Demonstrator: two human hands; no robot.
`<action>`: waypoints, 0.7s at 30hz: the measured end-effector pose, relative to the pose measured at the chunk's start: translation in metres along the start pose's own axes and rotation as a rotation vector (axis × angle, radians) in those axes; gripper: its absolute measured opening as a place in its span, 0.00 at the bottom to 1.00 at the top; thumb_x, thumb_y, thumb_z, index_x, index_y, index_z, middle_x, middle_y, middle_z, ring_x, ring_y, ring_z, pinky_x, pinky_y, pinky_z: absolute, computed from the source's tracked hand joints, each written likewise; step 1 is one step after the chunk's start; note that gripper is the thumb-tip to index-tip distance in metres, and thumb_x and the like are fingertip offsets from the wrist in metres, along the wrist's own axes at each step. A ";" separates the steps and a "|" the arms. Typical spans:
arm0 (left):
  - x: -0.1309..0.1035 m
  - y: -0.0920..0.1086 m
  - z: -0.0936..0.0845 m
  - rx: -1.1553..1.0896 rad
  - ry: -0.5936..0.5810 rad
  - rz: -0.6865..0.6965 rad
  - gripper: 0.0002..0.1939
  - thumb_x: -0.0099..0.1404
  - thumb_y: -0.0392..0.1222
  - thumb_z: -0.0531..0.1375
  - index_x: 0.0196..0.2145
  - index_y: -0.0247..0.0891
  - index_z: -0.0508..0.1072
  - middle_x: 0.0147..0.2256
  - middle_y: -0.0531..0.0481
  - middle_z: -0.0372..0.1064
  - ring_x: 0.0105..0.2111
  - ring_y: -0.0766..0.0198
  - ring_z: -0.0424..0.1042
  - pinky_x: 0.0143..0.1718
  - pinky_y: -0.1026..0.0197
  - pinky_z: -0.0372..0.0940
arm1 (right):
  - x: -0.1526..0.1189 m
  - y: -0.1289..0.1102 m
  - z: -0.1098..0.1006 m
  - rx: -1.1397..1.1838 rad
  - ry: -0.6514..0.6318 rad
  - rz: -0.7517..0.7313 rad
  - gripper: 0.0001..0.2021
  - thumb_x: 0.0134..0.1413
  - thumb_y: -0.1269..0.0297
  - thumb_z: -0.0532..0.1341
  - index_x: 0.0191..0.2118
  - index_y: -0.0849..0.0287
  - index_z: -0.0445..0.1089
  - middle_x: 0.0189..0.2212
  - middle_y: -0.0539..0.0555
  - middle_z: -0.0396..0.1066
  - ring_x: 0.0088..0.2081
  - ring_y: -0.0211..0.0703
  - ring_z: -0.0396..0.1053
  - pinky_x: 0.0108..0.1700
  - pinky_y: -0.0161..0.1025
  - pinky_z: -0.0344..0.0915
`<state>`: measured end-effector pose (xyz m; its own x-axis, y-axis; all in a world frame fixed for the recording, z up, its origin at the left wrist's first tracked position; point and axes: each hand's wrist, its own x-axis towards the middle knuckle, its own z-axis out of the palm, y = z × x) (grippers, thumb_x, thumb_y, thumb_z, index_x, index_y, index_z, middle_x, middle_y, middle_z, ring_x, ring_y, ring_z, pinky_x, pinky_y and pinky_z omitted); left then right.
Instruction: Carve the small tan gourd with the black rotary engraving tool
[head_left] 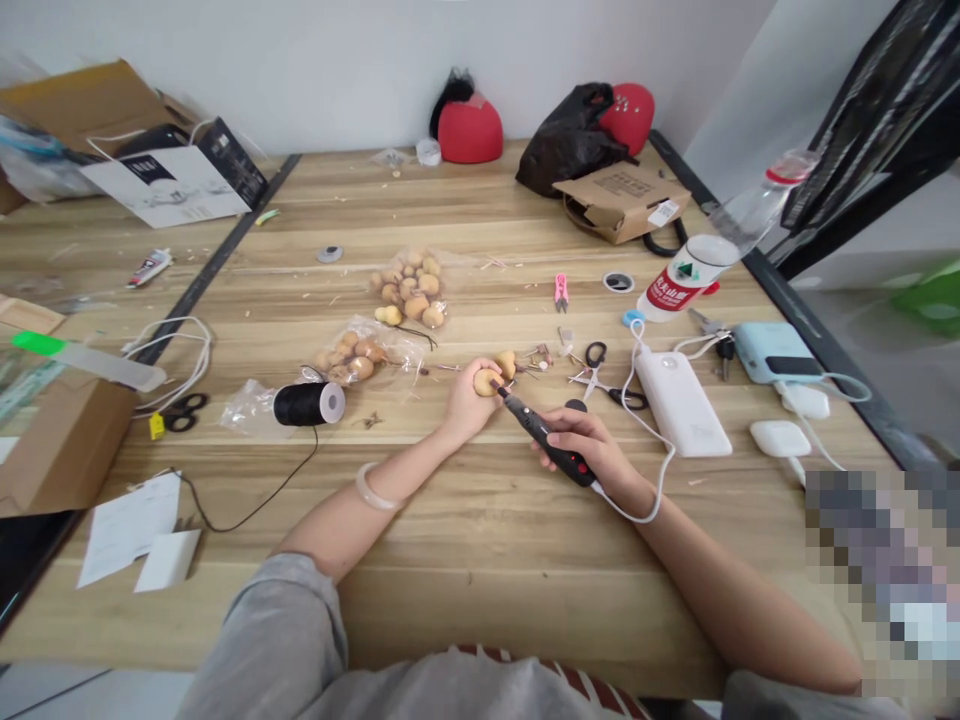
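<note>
My left hand is closed around a small tan gourd above the middle of the table. My right hand grips a black rotary tool with a red light, its tip meeting the gourd's near side; whether it cuts in is too small to tell. A white cable runs from the tool's rear towards a white power bank on the right. Just beyond my fingers lie several small tool bits. Two clear bags of gourds, one farther and one nearer, lie to the left.
Black-handled scissors, pink snips and a tilted plastic bottle lie or stand on the right. A black cord spool trails its cord leftward. Farther back are a cardboard box and a black bag.
</note>
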<state>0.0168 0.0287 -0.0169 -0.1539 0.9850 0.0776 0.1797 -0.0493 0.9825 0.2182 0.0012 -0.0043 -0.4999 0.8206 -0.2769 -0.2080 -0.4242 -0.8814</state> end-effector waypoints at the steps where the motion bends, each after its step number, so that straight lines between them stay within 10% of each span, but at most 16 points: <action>1: 0.000 0.000 0.000 -0.009 -0.003 -0.010 0.13 0.46 0.34 0.64 0.31 0.38 0.67 0.27 0.55 0.67 0.28 0.67 0.63 0.33 0.64 0.59 | 0.000 0.000 0.000 -0.008 -0.009 0.002 0.17 0.41 0.66 0.69 0.41 0.64 0.76 0.27 0.55 0.77 0.21 0.39 0.72 0.25 0.35 0.69; 21: 0.000 0.001 -0.001 0.005 -0.014 0.003 0.13 0.46 0.31 0.62 0.31 0.38 0.67 0.28 0.56 0.67 0.28 0.67 0.64 0.34 0.64 0.59 | 0.000 -0.002 0.001 -0.031 0.003 0.019 0.15 0.42 0.65 0.69 0.40 0.63 0.76 0.27 0.55 0.77 0.21 0.39 0.71 0.25 0.35 0.68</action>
<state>0.0165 0.0283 -0.0154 -0.1395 0.9872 0.0779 0.1850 -0.0513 0.9814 0.2183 0.0018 -0.0020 -0.5009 0.8139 -0.2945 -0.1723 -0.4272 -0.8876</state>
